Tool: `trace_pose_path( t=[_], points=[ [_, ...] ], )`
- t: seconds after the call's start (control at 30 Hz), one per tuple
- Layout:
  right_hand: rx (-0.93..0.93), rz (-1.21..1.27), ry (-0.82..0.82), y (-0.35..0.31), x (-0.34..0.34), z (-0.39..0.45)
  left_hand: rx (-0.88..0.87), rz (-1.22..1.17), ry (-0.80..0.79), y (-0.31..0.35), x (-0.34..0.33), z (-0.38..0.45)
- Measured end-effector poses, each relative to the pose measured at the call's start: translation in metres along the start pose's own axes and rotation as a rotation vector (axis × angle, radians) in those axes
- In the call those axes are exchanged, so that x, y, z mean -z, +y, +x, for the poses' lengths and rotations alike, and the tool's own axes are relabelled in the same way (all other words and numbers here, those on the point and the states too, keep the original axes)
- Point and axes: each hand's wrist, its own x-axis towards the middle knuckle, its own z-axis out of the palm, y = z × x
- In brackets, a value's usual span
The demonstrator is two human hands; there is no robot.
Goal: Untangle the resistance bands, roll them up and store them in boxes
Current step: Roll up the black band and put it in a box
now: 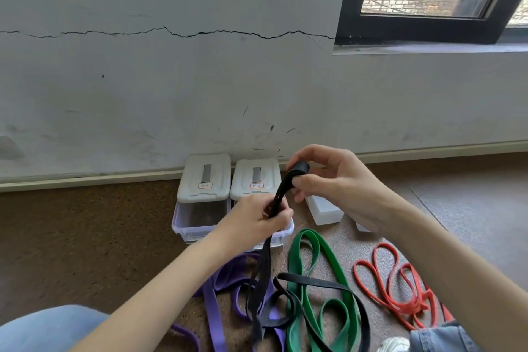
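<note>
At frame centre, the right hand [331,177] pinches the started coil of the black band [264,268], while the left hand [257,216] grips the strand just below. The tail trails to lower centre, crossing the purple band [217,288] and green band [328,260]. Rolling probably goes best with the strand fed flat, under light tension, and the tail lifted free.

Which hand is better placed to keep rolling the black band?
Probably the right hand: it pinches the started coil of the black band. The left hand grips the strands lower, feeding.
</note>
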Motion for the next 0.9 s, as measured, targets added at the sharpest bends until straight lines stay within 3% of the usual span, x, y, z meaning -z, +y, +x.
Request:
trace_pose_path(
  t=[0.1, 0.2, 0.3, 0.37, 0.5, 0.63, 0.73, 0.9],
  points=[
    [0.018, 0.036, 0.042, -0.001, -0.001, 0.001, 0.012, 0.056, 0.019, -0.002, -0.001, -0.002],
    [0.022, 0.033, 0.069, -0.006, 0.006, 0.002, 0.046, -0.15, 0.014, 0.007, 0.02, 0.0],
    [-0.038, -0.047, -0.033, -0.011, 0.012, 0.003, 0.002, -0.226, 0.13, 0.014, 0.047, -0.002],
    [-0.077, -0.221, -0.083, -0.007, 0.011, 0.004, -0.012, -0.088, 0.114, 0.013, 0.054, -0.004],
    [-0.024, -0.888, -0.141, 0.006, -0.001, 0.007, 0.026, 0.134, -0.105, 0.012, 0.037, -0.008],
    [0.011, -1.09, -0.269, 0.02, -0.015, 0.006, -0.001, 0.106, -0.135, 0.004, 0.031, -0.005],
    [0.086, -0.923, -0.13, 0.011, -0.016, 0.007, 0.044, 0.037, -0.078, -0.007, 0.022, -0.002],
    [0.153, -0.144, 0.174, -0.006, -0.01, 0.004, 0.074, 0.189, -0.21, -0.034, -0.011, -0.01]
  ],
)
